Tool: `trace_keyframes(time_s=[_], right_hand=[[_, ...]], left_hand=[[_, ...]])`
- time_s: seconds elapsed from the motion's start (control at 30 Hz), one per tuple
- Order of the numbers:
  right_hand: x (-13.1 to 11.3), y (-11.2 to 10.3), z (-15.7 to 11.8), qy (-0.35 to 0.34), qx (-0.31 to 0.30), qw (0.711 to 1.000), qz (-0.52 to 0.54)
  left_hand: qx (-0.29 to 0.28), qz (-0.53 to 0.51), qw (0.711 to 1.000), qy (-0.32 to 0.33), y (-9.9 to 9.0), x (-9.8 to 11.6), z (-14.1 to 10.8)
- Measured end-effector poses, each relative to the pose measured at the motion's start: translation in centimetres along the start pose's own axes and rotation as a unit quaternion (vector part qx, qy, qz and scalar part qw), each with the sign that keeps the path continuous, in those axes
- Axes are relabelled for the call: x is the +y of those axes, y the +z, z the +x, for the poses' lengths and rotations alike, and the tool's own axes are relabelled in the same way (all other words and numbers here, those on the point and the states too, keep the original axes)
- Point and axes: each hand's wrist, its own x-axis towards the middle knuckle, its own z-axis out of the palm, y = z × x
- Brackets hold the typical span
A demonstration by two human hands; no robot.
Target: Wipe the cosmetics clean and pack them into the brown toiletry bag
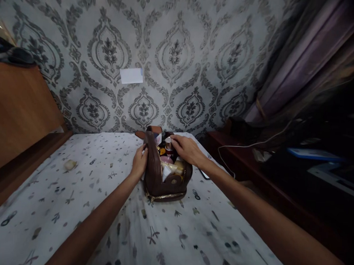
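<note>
A dark brown zippered bag [153,174] stands unzipped on a white patterned sheet [100,231], packed with cosmetics and small containers. My left hand [140,162] grips the bag's left side near its upper edge. At the right of the opening, my right hand [186,149] has its fingers closed at a small bottle with a silvery cap [168,143]. A pink round item [166,159] and a pale yellow packet [170,167] show among the contents. The lower parts of the things inside are hidden.
A phone [205,175] lies partly hidden behind my right forearm. A pale crumpled object [70,165] rests on the sheet at the left. Wooden furniture [20,112] stands at far left. On the right, a white cable [247,145] crosses a dark red surface [224,145].
</note>
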Motion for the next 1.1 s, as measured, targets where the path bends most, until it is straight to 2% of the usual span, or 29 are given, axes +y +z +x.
trace_keyframes(time_s=[0.23, 0.3, 0.37, 0.47, 0.6, 0.7, 0.8, 0.9, 0.93, 0.97, 1.0, 1.07, 1.1], right_hand=[[0.4, 1.8, 0.8, -0.031, 0.015, 0.998, 0.044], [1.0, 2.4, 0.9, -0.048, 0.048, 0.995, 0.073], [1.7, 2.7, 1.0, -0.062, 0.06, 0.991, 0.103], [2.0, 2.3, 1.0, -0.055, 0.065, 0.987, 0.136], [1.0, 0.5, -0.5, -0.026, 0.1, 0.983, 0.151], [-1.3, -0.6, -3.6, -0.042, 0.186, 0.964, 0.184], [-5.1, -0.8, -7.6, -0.114, 0.242, 0.937, 0.223], [-8.9, 0.3, -11.2, -0.235, 0.207, 0.911, 0.268], [-10.0, 1.0, -12.1, -0.274, 0.172, 0.898, 0.299], [-10.8, 1.9, -12.9, -0.28, 0.123, 0.892, 0.333], [-11.6, 3.0, -13.5, -0.253, 0.073, 0.894, 0.363], [-12.7, 5.8, -14.2, -0.137, 0.014, 0.89, 0.435], [-13.1, 7.4, -14.3, -0.074, -0.032, 0.865, 0.495]], left_hand=[[0.006, 0.061, 0.998, -0.002, 0.1, 0.3, -0.4], [0.011, 0.094, 0.996, 0.001, -0.7, 0.3, -0.6], [0.021, 0.132, 0.991, 0.001, -2.3, 0.3, -0.7], [0.047, 0.204, 0.978, -0.012, -7.0, 0.5, -0.5], [0.091, 0.328, 0.939, -0.053, -16.1, 1.3, 0.0], [0.108, 0.413, 0.899, -0.097, -21.9, 1.4, -0.1], [0.09, 0.466, 0.869, -0.142, -25.4, 0.7, -0.7], [0.068, 0.492, 0.853, -0.157, -26.5, 0.0, -1.2], [0.065, 0.495, 0.853, -0.154, -26.4, -0.1, -1.3], [0.061, 0.493, 0.855, -0.148, -26.0, 0.0, -1.4], [0.055, 0.487, 0.861, -0.14, -25.4, 0.3, -1.6], [0.037, 0.46, 0.88, -0.116, -23.2, 1.5, -2.3], [0.029, 0.44, 0.892, -0.102, -21.8, 2.3, -3.0]])
